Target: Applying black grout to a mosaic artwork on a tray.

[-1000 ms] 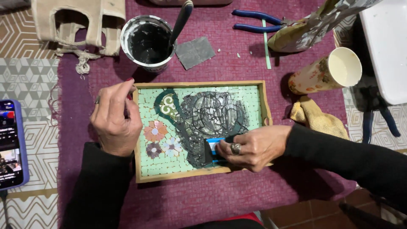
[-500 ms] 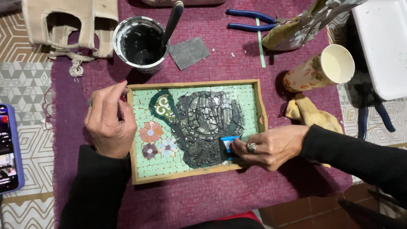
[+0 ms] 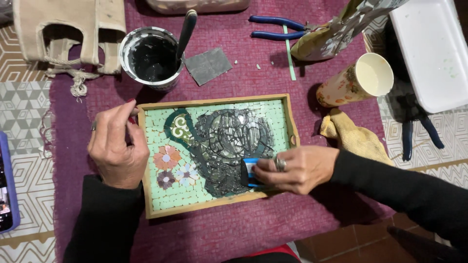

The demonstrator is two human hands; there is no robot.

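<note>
Right hand [image 3: 297, 168] presses blue card [image 3: 250, 171] on mosaic tray [image 3: 217, 102].

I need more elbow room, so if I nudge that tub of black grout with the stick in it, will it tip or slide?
The tub looks wide, squat and partly filled, so it would probably slide. The stick leans over one rim, which might tilt it slightly. The woven purple cloth may drag.

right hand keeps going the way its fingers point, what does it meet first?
Likely the dark grout-covered patch of the mosaic tray: the right hand points left, holding a blue card against it. Further left, the tile flowers.
</note>
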